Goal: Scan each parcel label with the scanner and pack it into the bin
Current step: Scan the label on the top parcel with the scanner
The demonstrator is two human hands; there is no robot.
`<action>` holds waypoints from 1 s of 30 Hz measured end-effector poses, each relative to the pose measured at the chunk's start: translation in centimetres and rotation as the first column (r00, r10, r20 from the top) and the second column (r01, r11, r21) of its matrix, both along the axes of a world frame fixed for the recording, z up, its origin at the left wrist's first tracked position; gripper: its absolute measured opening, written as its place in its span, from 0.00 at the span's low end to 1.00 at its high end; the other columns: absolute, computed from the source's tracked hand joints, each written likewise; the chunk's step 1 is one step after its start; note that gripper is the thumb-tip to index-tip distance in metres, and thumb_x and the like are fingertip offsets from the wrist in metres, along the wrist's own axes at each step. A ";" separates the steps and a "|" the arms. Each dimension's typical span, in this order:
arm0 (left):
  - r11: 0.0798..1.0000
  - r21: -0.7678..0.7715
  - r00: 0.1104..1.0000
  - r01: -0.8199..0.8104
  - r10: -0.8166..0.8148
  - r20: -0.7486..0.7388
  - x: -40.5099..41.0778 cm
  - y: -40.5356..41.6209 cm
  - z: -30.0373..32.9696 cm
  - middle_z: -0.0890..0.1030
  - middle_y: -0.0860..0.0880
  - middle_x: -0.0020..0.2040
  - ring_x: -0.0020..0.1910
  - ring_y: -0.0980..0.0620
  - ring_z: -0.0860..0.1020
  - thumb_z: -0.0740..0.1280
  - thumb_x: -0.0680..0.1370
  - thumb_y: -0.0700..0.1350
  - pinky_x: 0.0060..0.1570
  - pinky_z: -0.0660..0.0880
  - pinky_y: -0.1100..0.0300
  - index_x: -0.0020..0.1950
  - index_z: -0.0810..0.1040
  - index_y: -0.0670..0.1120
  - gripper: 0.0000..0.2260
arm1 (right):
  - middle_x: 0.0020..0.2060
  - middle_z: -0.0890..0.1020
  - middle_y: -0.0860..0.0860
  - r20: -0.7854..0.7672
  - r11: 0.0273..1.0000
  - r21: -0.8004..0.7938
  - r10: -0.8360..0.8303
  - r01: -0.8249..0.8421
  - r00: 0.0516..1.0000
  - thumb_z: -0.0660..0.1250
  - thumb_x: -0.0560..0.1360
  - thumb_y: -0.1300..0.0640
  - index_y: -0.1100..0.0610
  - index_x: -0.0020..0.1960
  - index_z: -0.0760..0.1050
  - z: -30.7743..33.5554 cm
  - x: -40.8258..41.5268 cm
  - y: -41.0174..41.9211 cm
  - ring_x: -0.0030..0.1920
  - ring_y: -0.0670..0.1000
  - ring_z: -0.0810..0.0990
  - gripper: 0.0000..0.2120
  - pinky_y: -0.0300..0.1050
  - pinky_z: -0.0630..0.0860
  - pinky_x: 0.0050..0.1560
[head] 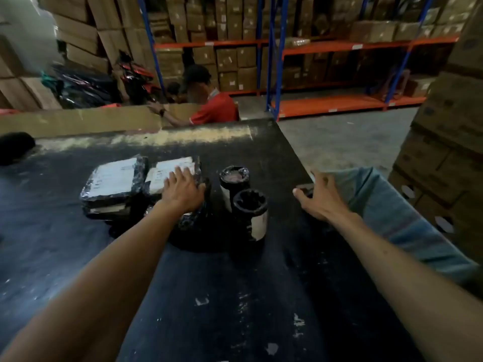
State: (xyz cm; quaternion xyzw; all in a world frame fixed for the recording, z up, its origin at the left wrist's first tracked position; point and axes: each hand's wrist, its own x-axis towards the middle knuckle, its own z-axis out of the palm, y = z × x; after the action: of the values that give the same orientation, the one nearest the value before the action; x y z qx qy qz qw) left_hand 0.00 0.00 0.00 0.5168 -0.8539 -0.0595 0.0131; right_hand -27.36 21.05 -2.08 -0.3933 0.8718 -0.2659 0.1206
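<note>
Left hand (183, 190), fingers straight, lies flat on a black-wrapped flat parcel (172, 173) bearing a white label. Right hand (317, 197), fingers spread and loosely curled, touches a small dark object (304, 189) at the black table's (209, 296) edge; whether it grips it cannot be told. Beside it hangs a light blue woven sack (392, 210), contents hidden. A second flat parcel (113, 180) and two upright cylindrical parcels (249, 205) stand between.

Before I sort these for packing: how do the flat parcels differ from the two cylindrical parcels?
The flat parcels lie stacked with white labels facing up; the cylindrical parcels stand upright with labels on their sides. The left hand rests on one flat parcel; neither hand touches a cylinder. Both kinds are wrapped in black plastic on the dark table.
</note>
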 end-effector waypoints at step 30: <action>0.970 -0.043 0.931 -0.241 0.219 -0.293 1.5 -4.3 2.0 0.72 0.42 0.68 0.71 0.39 0.66 0.65 0.80 0.56 0.70 0.61 0.41 0.66 0.78 0.47 0.20 | 0.45 0.84 0.60 0.580 0.859 -0.472 0.135 0.196 0.804 0.73 0.75 0.63 0.53 0.67 0.67 2.9 0.7 -9.9 0.24 0.51 0.81 0.25 0.45 0.78 0.25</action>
State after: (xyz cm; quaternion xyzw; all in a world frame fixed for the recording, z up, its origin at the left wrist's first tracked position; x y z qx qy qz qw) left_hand 1.49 -4.33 2.04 0.5983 -0.7783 -0.0981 0.1633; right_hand -26.65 11.11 0.86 -0.2929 0.6936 -0.5982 0.2744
